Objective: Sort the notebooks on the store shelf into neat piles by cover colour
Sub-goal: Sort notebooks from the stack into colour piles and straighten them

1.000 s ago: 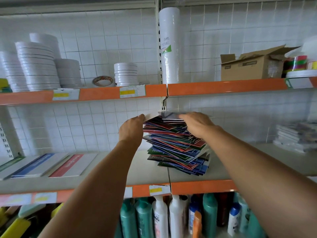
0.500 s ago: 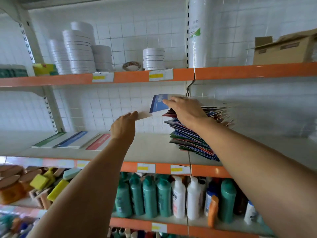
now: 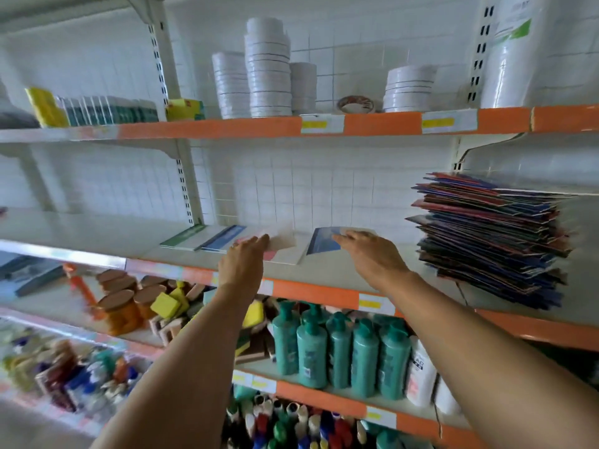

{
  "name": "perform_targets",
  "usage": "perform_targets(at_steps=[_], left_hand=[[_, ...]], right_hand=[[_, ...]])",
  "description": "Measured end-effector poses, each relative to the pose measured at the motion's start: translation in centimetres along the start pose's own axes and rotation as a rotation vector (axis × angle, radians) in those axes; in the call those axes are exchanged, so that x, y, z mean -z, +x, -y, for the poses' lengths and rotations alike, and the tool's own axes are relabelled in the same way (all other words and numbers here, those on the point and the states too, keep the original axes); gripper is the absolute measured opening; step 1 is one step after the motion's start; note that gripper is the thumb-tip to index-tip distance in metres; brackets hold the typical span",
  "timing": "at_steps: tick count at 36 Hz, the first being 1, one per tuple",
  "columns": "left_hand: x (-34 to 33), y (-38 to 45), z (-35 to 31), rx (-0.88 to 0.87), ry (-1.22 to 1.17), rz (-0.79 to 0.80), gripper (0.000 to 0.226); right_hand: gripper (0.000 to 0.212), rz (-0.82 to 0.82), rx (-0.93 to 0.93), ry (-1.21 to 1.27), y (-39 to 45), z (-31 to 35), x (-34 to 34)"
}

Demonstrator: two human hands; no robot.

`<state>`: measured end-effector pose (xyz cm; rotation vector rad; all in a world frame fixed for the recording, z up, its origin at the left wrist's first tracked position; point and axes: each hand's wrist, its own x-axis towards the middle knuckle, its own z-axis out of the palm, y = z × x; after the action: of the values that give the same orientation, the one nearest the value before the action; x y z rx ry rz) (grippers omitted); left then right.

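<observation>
Notebooks are the whole business here. A tall mixed stack [image 3: 492,238] of them, red, blue and dark covers lying crooked, stands on the right part of the middle shelf [image 3: 324,273]. Left of it three single notebooks lie flat side by side as seeds for the colour piles: a green one [image 3: 183,236], a blue one [image 3: 223,238] and a red or pink one [image 3: 278,251], the last blurred.

The left hand [image 3: 243,264] reaches over the red notebook with fingers stretched forward; whether it pinches a cover or only presses on it, I cannot tell, because of the blur. The right hand [image 3: 372,254] lies on a blue notebook [image 3: 324,243] with fingers nearly straight, so it seems to push it flat on the shelf, not to grip it. This blue notebook lies between the red one and the stack, apart from the blue seed, so I judge it is not yet at its place and must go further left.

Compared with half a second ago, the right hand has carried the blue notebook from the top of the stack down to the shelf, and the left hand has come down from the air to the red pile. The stack looks one notebook lower, and the view has turned to the left.
</observation>
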<state>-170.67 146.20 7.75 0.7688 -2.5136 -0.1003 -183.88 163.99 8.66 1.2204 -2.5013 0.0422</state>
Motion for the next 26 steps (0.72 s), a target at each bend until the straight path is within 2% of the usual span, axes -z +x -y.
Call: perform_targets(at_steps=[5,10,13,26], left_hand=[[-1.4,0.6,4.1,-0.065,0.045,-0.014,0.047],[-3.0,1.2,6.2,-0.098,0.03,0.031,0.05],[-3.8,2.1,6.6,-0.111,0.02,0.05,0.047],[-7.6,7.1,4.8,-0.144,0.079,0.095,0.049]], right_hand=[[0.075,0.072,-0.037,0.016,1.1,2.9,-2.0],[0.063,0.096,-0.067,0.016,1.9,4.4,-3.3],[0.06,0.106,-0.091,0.025,2.8,4.3,-3.7],[0.071,0.075,-0.165,0.05,7.9,0.5,-6.2]])
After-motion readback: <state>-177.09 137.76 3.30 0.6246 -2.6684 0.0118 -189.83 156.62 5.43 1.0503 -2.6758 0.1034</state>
